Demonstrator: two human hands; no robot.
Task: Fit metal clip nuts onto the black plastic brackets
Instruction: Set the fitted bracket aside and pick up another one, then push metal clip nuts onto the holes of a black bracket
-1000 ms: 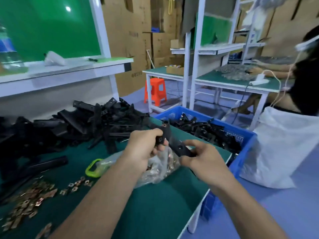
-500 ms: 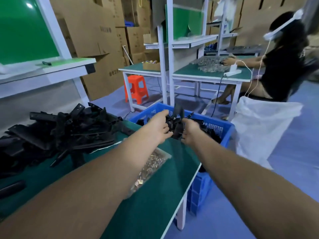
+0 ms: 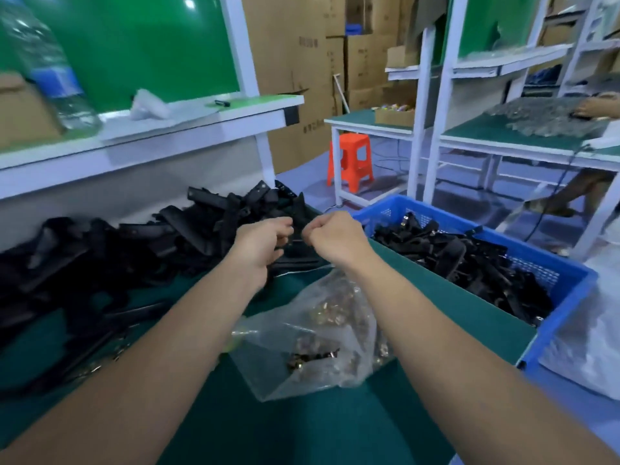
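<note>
Brackets [image 3: 208, 226], matte black, angular; crinkled clear bag [image 3: 349, 317] of clip nuts [image 3: 312, 355]

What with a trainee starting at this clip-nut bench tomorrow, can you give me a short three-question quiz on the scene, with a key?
1. True or false: the blue crate beside the green table is empty.
2. Where is the bulk supply of clip nuts? A) in the clear plastic bag between the forearms; B) on the orange stool; C) inside the water bottle.
3. Fill in: the loose pile of black brackets lies on the person's ___ side of the table.

Key: 1 false, it holds black parts; 2 A; 3 left.
</note>
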